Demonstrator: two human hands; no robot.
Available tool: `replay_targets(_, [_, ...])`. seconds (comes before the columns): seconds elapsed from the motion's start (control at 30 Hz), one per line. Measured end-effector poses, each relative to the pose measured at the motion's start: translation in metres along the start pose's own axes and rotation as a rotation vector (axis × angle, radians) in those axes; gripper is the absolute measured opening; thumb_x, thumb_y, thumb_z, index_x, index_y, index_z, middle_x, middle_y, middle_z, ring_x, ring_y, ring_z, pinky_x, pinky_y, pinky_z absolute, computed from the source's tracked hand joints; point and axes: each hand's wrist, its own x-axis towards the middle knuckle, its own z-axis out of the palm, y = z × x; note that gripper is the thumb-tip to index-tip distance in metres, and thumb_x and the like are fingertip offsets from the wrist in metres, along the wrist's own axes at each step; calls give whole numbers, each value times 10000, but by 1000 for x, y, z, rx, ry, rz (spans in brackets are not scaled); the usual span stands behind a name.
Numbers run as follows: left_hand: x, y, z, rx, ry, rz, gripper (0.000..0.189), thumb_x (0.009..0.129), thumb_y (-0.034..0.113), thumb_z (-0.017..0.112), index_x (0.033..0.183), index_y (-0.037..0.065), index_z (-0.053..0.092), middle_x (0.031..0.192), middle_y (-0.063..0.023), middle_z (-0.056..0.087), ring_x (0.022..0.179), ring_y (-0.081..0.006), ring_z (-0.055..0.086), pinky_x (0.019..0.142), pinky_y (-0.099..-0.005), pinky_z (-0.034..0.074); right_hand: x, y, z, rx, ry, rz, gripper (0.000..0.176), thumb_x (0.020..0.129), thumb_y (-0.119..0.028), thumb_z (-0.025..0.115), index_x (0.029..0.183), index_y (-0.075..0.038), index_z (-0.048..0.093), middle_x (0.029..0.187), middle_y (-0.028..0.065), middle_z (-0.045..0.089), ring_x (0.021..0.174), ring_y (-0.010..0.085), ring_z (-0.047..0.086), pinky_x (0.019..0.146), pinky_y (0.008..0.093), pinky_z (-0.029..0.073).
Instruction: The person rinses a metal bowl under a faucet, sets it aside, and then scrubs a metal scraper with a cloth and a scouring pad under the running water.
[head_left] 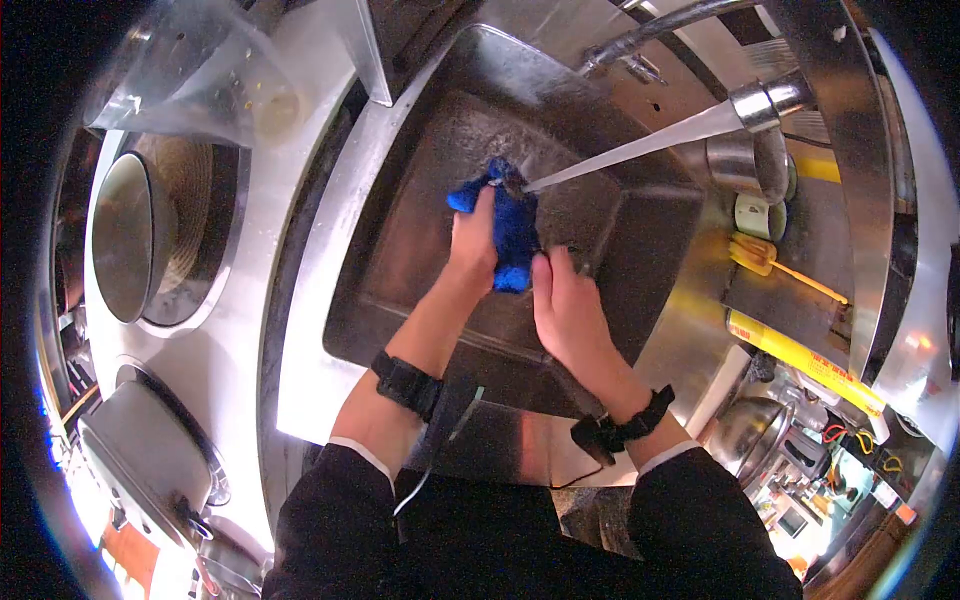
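Over the steel sink [400, 215], the left hand [470, 245] is reaching forward from a black sleeve and a dark wrist strap, its fingers wrapping around the left side of a blue cloth [513, 235] and gripping it. The cloth is hanging above the middle of the basin, bunched upright between both hands. The right hand [565, 305], also strapped at the wrist, is angling in from the lower right, knuckles up, with its fingertips closing on the cloth's lower right edge. A stream of water [640, 148] is running slantwise from the faucet head [765, 103] and striking the top of the cloth just beside the left thumb.

At the far left a round wok burner [140, 235] is sitting in the counter, with a clear plastic container [190, 75] lying behind it. To the right of the basin, a metal cup [735, 160], a small white cup [755, 215] and a yellow brush [760, 255] are resting on the ledge, well apart from the hands. Nothing is crossing between the hands and the cloth.
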Motion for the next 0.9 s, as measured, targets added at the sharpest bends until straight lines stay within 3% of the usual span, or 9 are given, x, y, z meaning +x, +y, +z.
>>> replay_targets(0.13, [9, -24, -12, 226, 133, 112, 384, 851, 366, 566, 1026, 24, 583, 864, -72, 621, 766, -185, 623, 669, -329, 506, 17, 10, 13, 17, 80, -96, 192, 917, -179, 444, 1004, -13, 482, 664, 300, 549, 663, 476, 557, 565, 539, 411])
replay_targets(0.27, [4, -3, -13, -38, 53, -95, 303, 869, 327, 562, 1018, 64, 560, 846, -84, 622, 740, -237, 626, 695, -380, 517, -11, -10, 15, 69, -43, 52, 229, 952, -239, 401, 939, -21, 469, 648, 281, 550, 657, 478, 556, 564, 547, 411])
replay_targets(0.33, [6, -2, -14, -133, 157, -258, 286, 866, 318, 561, 1010, 71, 569, 846, -85, 622, 727, -233, 622, 686, -383, 516, -19, -5, 11, 20, -85, 71, 247, 962, -256, 385, 916, -25, 460, 649, 272, 553, 659, 478, 558, 571, 551, 418])
replay_targets(0.4, [5, 2, -8, -99, 140, -198, 304, 860, 325, 569, 1017, 65, 570, 852, -86, 625, 740, -234, 625, 694, -380, 518, -12, -1, 9, -80, -113, 68, 260, 947, -266, 397, 999, -19, 461, 676, 270, 582, 631, 479, 565, 589, 588, 430])
replay_targets(0.47, [5, -11, -5, -61, 136, -153, 322, 854, 332, 576, 1025, 59, 572, 858, -87, 628, 752, -234, 629, 703, -377, 520, 9, 9, 9, -80, -41, 45, 256, 952, -258, 387, 958, -14, 462, 683, 280, 570, 676, 484, 559, 598, 572, 426])
replay_targets(0.53, [14, -25, -3, 227, 104, -32, 365, 849, 351, 584, 1046, 44, 572, 864, -89, 632, 771, -236, 634, 714, -368, 522, 23, 8, 10, -73, 35, 14, 260, 956, -251, 377, 917, -9, 463, 689, 291, 559, 722, 490, 554, 607, 557, 422])
replay_targets(0.6, [18, -20, -2, 101, 107, -36, 362, 845, 346, 590, 1047, 46, 574, 861, -91, 632, 770, -242, 635, 710, -365, 523, 26, -2, 10, -13, 6, 95, 258, 950, -236, 374, 910, -1, 471, 720, 300, 561, 746, 497, 547, 624, 562, 418])
replay_targets(0.67, [8, 4, -3, -276, 74, -186, 349, 849, 336, 597, 1040, 44, 574, 864, -91, 633, 756, -240, 633, 703, -372, 523, 2, -15, 13, 50, -25, 21, 244, 952, -262, 390, 904, -28, 441, 702, 300, 571, 665, 493, 553, 622, 594, 420])
replay_targets(0.9, [4, -14, -7, -62, 66, -111, 394, 850, 370, 571, 1013, 11, 567, 861, -103, 635, 725, -225, 634, 670, -382, 527, 25, -6, 8, -1, -47, 101, 302, 963, -293, 382, 921, -7, 470, 767, 314, 561, 792, 495, 547, 658, 556, 413])
